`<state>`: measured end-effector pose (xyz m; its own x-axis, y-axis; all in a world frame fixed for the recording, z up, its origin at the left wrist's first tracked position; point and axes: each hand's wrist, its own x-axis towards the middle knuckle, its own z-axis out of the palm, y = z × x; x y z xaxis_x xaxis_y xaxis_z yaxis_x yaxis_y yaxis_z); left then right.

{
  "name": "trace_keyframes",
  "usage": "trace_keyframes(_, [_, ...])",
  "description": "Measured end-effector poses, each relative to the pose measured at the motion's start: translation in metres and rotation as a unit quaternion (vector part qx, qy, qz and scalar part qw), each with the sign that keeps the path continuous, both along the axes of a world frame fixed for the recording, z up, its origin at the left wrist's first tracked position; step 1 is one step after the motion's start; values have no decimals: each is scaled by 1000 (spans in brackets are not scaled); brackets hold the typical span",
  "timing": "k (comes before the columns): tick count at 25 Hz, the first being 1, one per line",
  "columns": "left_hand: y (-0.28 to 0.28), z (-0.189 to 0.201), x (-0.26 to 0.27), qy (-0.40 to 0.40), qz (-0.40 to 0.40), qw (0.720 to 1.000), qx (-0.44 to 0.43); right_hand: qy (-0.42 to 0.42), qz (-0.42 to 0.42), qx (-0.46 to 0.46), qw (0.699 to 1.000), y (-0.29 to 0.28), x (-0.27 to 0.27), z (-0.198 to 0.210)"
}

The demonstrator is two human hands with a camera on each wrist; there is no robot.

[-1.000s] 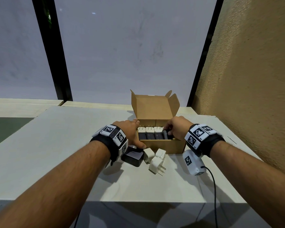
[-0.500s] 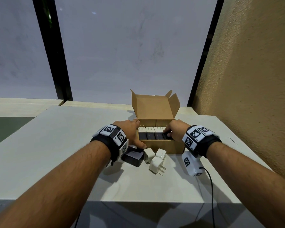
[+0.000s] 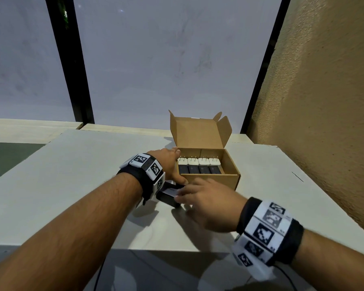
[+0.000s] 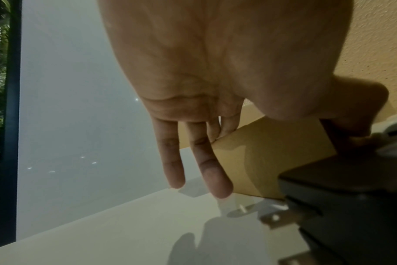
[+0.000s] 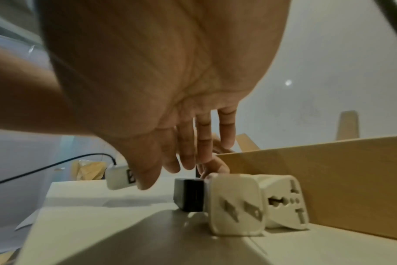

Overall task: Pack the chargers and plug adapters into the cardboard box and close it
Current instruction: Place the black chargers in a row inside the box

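Note:
The cardboard box point(image 3: 210, 180) stands open on the table with its lid flap point(image 3: 198, 133) upright. Inside it sit a row of white plug adapters point(image 3: 199, 162) and a row of black chargers point(image 3: 199, 170). My left hand point(image 3: 170, 164) lies flat against the box's left wall point(image 4: 261, 161), fingers point(image 4: 218, 179) straight and thumb at the front corner. My right hand point(image 3: 206, 198) hovers in front of the box with relaxed fingers point(image 5: 188, 154), holding nothing. Under it lie a loose black charger point(image 3: 167, 196) point(image 5: 188, 193) and two white adapters point(image 5: 236, 204), which the hand hides in the head view.
The white table point(image 3: 72, 175) has bare room to the left, and its front edge is close below my arms. A rough tan wall point(image 3: 324, 101) rises on the right. Glass panes with black frames point(image 3: 69, 59) stand behind the box.
My right hand came out of the box and moved back and left over the loose pieces in front of it. The left hand stayed against the box's side.

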<state>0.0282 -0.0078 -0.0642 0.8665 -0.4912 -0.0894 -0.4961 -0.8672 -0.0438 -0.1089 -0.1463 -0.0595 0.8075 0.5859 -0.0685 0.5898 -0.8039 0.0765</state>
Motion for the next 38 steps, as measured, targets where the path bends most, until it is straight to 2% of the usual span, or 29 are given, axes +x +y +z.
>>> trace_keyframes(2, [0,1,0,2,0,1000,-1,4,-4,-52,999,8,-2,-9])
trace_keyframes(4, [-1,1,0,5,-1,1000,-3,10,-5,-63,998,10,1,-13])
trace_keyframes(7, [0,1,1,12,1,1000,-4,42,11,-36,998,6,0,-12])
trace_keyframes(10, [0,2,0,20,-2,1000,4,66,9,30,997,3,-8,2])
trace_keyframes(14, [0,3,0,14,3,1000,6,25,-15,20,999,5,-10,3])
trace_keyframes(18, [-1,2,-1,15,7,1000,6,2,21,-32,999,9,-5,-14])
trace_keyframes(21, [-1,3,-2,12,11,1000,5,-28,62,-34,997,9,-6,-6])
trace_keyframes(23, [0,3,-2,13,5,1000,7,-6,32,15,999,6,-9,9])
trace_keyframes(25, [0,3,-2,10,-3,1000,7,23,-35,117,992,-4,-5,30])
trace_keyframes(27, [0,3,-2,11,-1,1000,-2,9,-84,201,976,-22,8,50])
trace_keyframes(29, [-1,4,-2,22,2,1000,1,-17,-121,235,964,-44,28,64])
trace_keyframes(33, [0,3,1,29,6,1000,1,-63,-183,224,955,-81,72,69])
trace_keyframes(38, [1,0,2,34,7,999,2,-35,-205,151,966,-93,96,47])
